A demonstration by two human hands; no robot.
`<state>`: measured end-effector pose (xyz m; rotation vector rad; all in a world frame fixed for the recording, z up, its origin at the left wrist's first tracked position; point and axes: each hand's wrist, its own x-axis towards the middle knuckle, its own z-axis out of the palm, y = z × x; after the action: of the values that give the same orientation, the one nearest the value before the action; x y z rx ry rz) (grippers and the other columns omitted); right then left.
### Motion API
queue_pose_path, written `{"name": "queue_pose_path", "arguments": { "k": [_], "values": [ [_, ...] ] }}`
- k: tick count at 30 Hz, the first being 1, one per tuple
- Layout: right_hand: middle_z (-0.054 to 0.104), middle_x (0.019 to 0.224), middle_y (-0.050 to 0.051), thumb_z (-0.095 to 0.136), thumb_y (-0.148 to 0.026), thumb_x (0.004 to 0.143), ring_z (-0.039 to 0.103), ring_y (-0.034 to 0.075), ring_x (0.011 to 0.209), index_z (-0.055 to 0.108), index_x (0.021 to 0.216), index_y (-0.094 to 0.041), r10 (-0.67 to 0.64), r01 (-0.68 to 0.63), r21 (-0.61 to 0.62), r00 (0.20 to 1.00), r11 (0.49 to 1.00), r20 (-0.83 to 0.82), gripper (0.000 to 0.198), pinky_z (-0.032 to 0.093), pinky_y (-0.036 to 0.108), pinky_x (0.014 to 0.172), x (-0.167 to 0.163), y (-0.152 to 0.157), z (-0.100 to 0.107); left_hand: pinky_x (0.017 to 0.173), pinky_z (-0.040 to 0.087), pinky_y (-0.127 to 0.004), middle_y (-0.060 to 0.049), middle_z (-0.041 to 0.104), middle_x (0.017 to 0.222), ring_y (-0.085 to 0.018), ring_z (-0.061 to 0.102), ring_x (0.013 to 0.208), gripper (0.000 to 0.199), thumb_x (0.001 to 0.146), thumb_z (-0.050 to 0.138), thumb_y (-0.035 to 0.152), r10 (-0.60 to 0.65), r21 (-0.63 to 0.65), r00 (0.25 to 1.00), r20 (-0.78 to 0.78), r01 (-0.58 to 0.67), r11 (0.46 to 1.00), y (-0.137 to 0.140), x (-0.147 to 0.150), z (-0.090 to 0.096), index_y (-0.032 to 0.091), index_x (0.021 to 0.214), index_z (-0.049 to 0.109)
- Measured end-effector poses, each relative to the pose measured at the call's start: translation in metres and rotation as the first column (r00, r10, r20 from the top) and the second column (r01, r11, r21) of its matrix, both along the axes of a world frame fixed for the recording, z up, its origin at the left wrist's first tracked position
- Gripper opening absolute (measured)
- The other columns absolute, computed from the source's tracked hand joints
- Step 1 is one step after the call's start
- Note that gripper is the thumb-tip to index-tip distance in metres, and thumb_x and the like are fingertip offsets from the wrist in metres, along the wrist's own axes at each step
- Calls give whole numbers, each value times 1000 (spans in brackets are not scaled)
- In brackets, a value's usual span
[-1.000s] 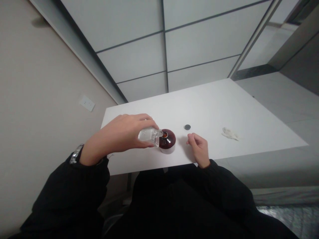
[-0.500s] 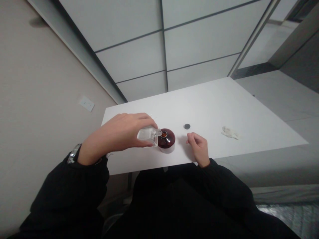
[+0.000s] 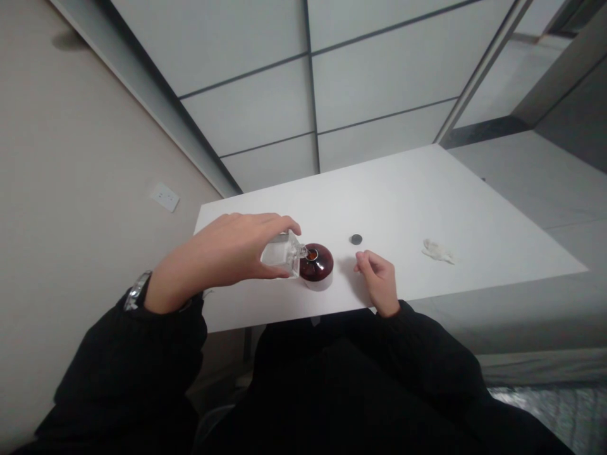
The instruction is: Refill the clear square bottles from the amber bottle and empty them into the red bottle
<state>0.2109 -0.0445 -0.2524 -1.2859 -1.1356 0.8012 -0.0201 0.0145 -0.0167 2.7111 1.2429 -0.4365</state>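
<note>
My left hand (image 3: pixel 227 249) is wrapped round a clear, square-sided bottle (image 3: pixel 281 253), which it holds tilted to the right. The bottle's neck reaches the round mouth of a dark reddish-brown bottle (image 3: pixel 318 268) with a pale lower part, standing upright on the table. Whether liquid is flowing between them is too small to tell. My right hand (image 3: pixel 377 281) rests near the table's front edge, right of the brown bottle, its fingers curled closed with nothing visible in them. Just beyond that hand lies a small dark round cap (image 3: pixel 356 239).
A crumpled whitish cloth or tissue (image 3: pixel 437 251) lies on the right part of the white table (image 3: pixel 393 196). White panelled doors (image 3: pixel 265 95) stand behind the table. A wall with a socket (image 3: pixel 165 197) borders it on the left.
The clear bottle has shifted very slightly to the left in my left hand, its neck still at the brown bottle's mouth. My right hand has stayed in place.
</note>
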Motion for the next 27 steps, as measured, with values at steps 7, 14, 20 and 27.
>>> {"name": "queue_pose_path", "arguments": {
  "k": [7, 14, 20, 27],
  "values": [
    [47, 54, -2, 56, -80, 93, 43, 15, 56, 55, 56, -24, 3, -3, -8, 1000, 1000, 4, 67, 36, 33, 58, 0, 0, 1, 90, 49, -34, -2, 74, 139, -29, 71, 119, 58, 88, 71, 58, 21, -8, 998, -52, -22, 1000, 1, 3, 4, 32, 139, 60],
    [48, 55, -2, 56, -80, 93, 44, 16, 57, 55, 57, -24, 14, -14, -18, 1000, 1000, 10, 66, 36, 33, 59, 1, 0, 1, 87, 49, -34, -3, 74, 139, -31, 72, 118, 58, 88, 72, 56, 5, -10, 999, -53, -6, 1000, 2, 4, 5, 33, 139, 59],
    [47, 54, -2, 55, -81, 93, 43, 16, 56, 54, 57, -25, 9, -9, -25, 1000, 1000, 13, 67, 36, 33, 58, 1, 0, 1, 86, 49, -34, -3, 74, 138, -30, 72, 118, 56, 89, 72, 54, 3, -6, 998, -66, -3, 1000, 2, 6, 7, 32, 139, 58],
    [47, 54, -2, 56, -80, 93, 44, 16, 56, 54, 56, -24, 9, -9, -12, 1000, 1000, 18, 67, 36, 32, 58, 0, 0, 2, 84, 47, -33, -2, 75, 136, -29, 72, 116, 53, 90, 71, 53, 2, -1, 998, -65, -2, 1000, 2, 7, 7, 32, 137, 60]
  ]
}}
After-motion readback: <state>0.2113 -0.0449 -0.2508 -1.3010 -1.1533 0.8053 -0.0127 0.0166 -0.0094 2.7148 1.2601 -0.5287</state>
